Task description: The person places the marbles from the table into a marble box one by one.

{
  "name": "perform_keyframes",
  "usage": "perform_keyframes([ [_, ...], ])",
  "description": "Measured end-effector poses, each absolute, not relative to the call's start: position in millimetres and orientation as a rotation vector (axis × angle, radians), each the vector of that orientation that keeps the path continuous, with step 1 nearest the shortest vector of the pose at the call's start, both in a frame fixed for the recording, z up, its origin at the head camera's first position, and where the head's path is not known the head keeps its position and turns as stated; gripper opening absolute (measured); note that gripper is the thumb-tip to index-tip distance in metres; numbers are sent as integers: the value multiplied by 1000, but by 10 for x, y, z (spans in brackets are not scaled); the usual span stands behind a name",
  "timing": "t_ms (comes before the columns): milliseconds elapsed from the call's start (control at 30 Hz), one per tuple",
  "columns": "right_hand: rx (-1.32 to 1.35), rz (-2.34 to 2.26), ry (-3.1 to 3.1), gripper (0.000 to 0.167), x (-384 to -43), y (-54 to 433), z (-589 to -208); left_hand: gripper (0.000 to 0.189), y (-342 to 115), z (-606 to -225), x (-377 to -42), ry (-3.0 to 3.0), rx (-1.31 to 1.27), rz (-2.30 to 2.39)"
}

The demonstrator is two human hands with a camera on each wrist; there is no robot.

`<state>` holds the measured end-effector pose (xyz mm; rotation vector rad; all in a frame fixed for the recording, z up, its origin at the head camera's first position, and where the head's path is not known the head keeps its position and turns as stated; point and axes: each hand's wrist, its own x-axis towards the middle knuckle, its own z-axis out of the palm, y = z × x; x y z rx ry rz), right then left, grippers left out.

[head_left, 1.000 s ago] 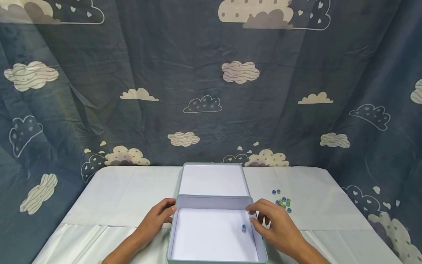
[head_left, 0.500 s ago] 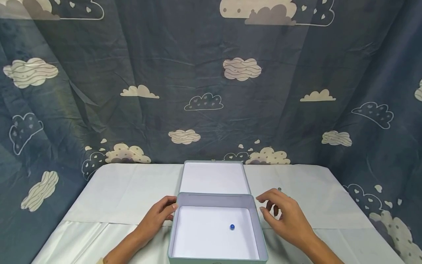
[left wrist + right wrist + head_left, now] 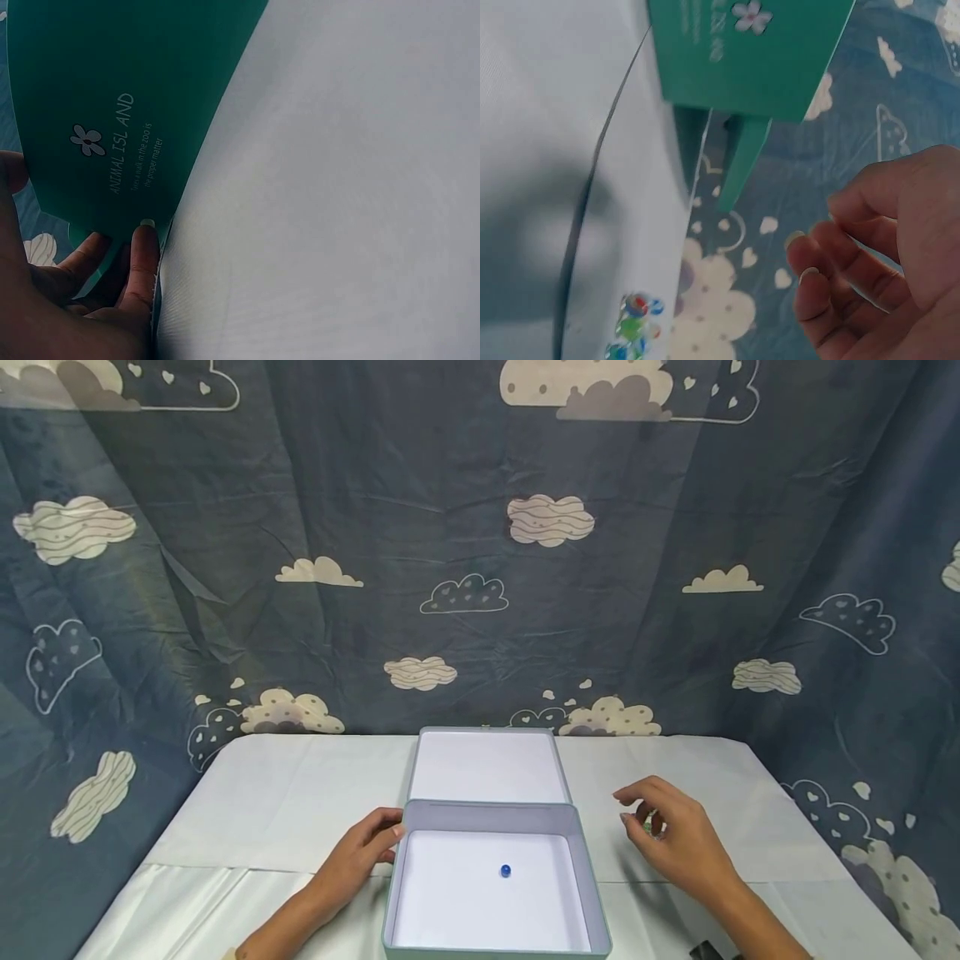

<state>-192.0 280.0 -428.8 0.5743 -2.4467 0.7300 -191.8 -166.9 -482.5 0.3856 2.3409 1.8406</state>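
The right hand (image 3: 678, 835) hovers with loosely bent, slightly parted fingers and holds nothing visible; the clustered glass marbles (image 3: 632, 328) lie on the tabletop (image 3: 300, 802) beyond them, and one blue marble (image 3: 506, 871) sits to their left inside the green box (image 3: 491, 817), whose outer wall the left hand's (image 3: 356, 852) fingers touch. The marbles look light, hard, slippery and apt to roll, favouring a gentle thumb-and-forefinger pinch across the middle.
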Motion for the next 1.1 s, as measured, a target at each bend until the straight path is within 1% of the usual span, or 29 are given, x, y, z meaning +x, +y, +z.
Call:
perform_keyframes([
  [200, 522, 704, -2474, 39, -2006, 2929, -4367, 46, -1679, -4823, -1920, 2332, 405, 1838],
  [333, 480, 671, -2504, 35, -2059, 3000, -4411, 46, -1679, -4823, -1921, 2339, 405, 1841],
  [533, 357, 626, -2645, 30, -2108, 3095, -4459, 45, -1674, -4824, -1920, 2343, 385, 1841],
  [733, 251, 580, -2766, 29, -2155, 3204, -4538, 43, -1671, -4828, -1923, 2355, 387, 1843],
  [900, 226, 561, -2804, 29, -2171, 3274, -4597, 43, -1663, -4835, -1920, 2361, 376, 1843],
  [1100, 222, 534, -2811, 21, -2201, 3308, -4642, 44, -1657, -4826, -1919, 2368, 380, 1844],
])
